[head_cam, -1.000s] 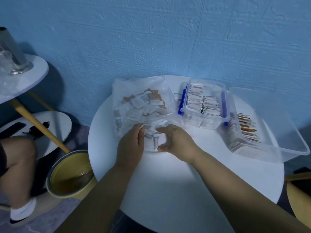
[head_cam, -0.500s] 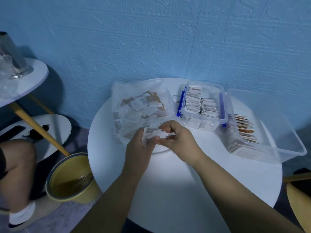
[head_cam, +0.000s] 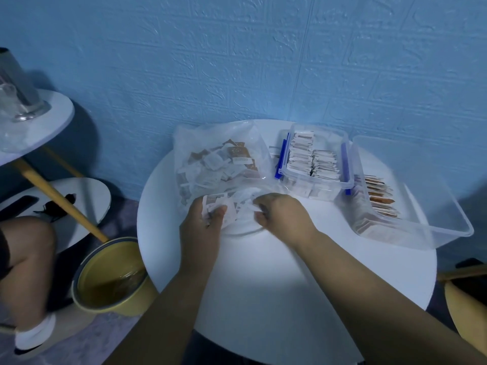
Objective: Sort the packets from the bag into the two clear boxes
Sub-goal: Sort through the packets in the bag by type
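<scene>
A clear plastic bag (head_cam: 218, 159) full of white and brown packets lies at the back left of the round white table (head_cam: 263, 285). My left hand (head_cam: 203, 230) grips a small bunch of packets (head_cam: 220, 205) at the bag's mouth. My right hand (head_cam: 282, 214) is just to the right of it, with fingers and thumb curled on a white packet (head_cam: 249, 208) there; the motion is blurred. The small clear box (head_cam: 320, 184) with blue clips holds rows of white packets. To its right, the large clear box (head_cam: 448, 230) holds brown packets at its left end.
A yellow bucket (head_cam: 110, 277) stands on the floor left of the table. Farther left is a white side table (head_cam: 44, 127) with a glass and a metal vessel, and a person's leg (head_cam: 23, 248). A blue wall is right behind the table. A wooden seat (head_cam: 466, 306) is at the right edge.
Both hands met over a bunch of packets in front of the bag, then drew apart. The left keeps the bunch; the right has gone back to the bag's mouth.
</scene>
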`<state>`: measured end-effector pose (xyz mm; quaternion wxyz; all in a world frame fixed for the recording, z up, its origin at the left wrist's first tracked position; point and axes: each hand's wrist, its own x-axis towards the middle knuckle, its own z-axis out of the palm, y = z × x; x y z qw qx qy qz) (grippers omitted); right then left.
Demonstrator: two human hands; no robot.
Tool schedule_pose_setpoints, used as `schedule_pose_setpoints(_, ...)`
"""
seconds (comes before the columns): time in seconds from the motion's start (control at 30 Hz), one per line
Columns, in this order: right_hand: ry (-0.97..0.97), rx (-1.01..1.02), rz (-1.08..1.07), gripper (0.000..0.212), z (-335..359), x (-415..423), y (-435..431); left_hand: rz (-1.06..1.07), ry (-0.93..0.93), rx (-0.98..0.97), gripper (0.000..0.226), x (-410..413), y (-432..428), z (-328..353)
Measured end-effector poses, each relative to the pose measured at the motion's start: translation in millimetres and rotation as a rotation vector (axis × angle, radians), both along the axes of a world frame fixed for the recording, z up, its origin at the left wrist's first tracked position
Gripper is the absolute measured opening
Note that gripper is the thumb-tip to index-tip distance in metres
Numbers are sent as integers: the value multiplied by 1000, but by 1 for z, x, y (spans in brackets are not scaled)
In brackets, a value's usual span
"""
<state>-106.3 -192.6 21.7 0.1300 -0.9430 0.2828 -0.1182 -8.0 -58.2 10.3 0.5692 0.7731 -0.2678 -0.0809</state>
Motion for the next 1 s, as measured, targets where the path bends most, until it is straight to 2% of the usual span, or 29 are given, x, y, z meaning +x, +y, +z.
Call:
schedule_pose_setpoints(0.1,-250,123,-73,19,1,-13,3,11,-15,-21,33,-2,-2,4)
schedule_pose_setpoints(0.23,-591,701,-170,13,11,-37,10,-21,-33,-62,32,-17,-12,11)
schedule_pose_setpoints(0.3,-648,864,-139,15,12,-52,15,-68,52,-79,30,-30,-21,13)
schedule_pose_setpoints(0.43,-649,763,-183,21,5,-80,15,-240,304,-101,14,-65,-40,11)
schedule_pose_setpoints(0.53,-638,631,-256,25,3,-99,12,-398,444,-153,16,-89,-48,7)
schedule_pose_setpoints(0.6,-620,505,-267,26,4,-109,14,-494,383,-133,15,-97,-50,4)
schedule_pose_setpoints(0.67,-631,449,-306,32,2,-117,15,-582,278,-78,28,-102,-53,0)
schedule_pose_setpoints(0.73,-696,489,-322,42,0,-123,16,-618,224,-43,34,-104,-56,-4)
schedule_pose_setpoints(0.8,-817,656,-306,43,0,-125,19,-634,198,-42,25,-106,-57,-7)
schedule_pose_setpoints(0.9,-956,934,-304,31,-2,-119,24,-650,144,-13,21,-105,-55,-11)
schedule_pose_setpoints(1.0,-889,912,-323,17,-11,-108,26,-636,53,5,35,-101,-51,-11)
